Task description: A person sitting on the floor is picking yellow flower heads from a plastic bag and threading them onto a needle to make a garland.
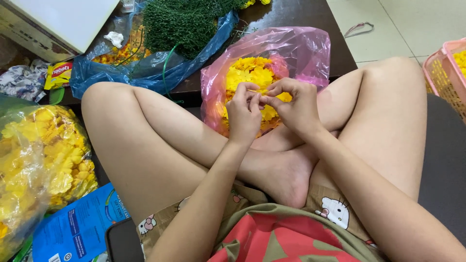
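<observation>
Head view: fingers [258, 98] pinched over flowers [252, 70]

Dark table [301, 14]: pink flower bag [291, 48], blue bag [121, 68].

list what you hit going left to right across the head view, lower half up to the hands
clear bag of yellow flowers → blue packet → left hand → right hand → pink basket
</observation>
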